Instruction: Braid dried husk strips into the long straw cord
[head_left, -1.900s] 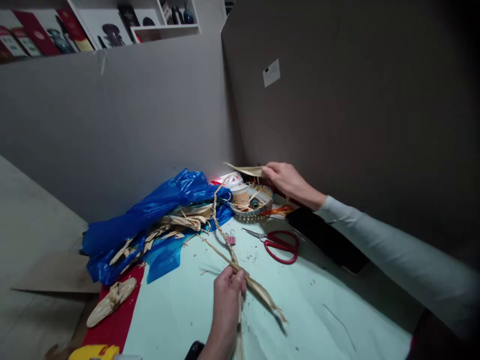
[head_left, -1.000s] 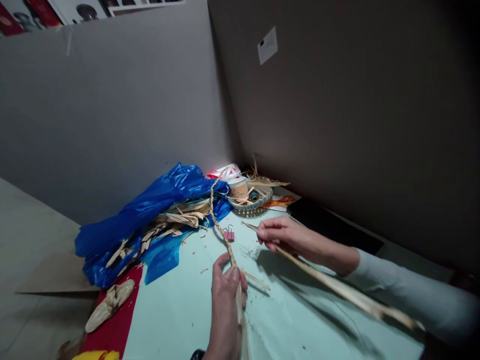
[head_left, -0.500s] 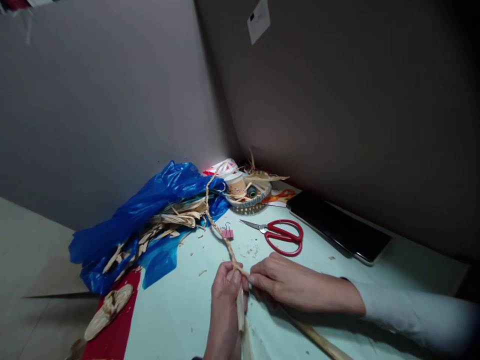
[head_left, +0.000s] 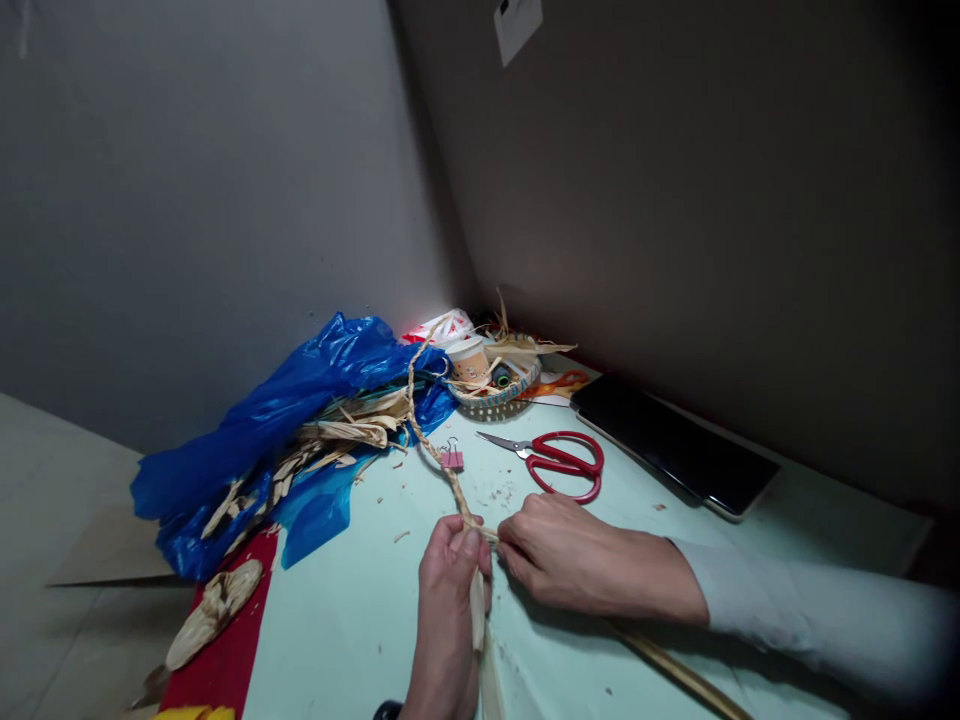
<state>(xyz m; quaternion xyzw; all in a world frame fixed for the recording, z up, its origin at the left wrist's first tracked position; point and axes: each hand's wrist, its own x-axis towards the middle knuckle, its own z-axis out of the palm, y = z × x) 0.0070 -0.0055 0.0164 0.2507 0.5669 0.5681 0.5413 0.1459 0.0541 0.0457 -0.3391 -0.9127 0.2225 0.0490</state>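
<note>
My left hand pinches the near end of a long braid of dried husk that runs away across the pale green table to the blue bag. A pink binder clip hangs on the braid. Loose husk strips trail from my left fingers toward me. My right hand sits right beside the left, fingers closed on a long husk strip at the braid's end; the strip trails off under my forearm to the lower right.
Red scissors lie just beyond my right hand. A small woven basket with a paper cup and husk sits in the corner. A blue plastic bag holds husk pieces at left. A black tablet lies along the right wall.
My right hand took a husk strip from the basket, carried it back and joined it to the braid end held by my left hand. The view tilted down.
</note>
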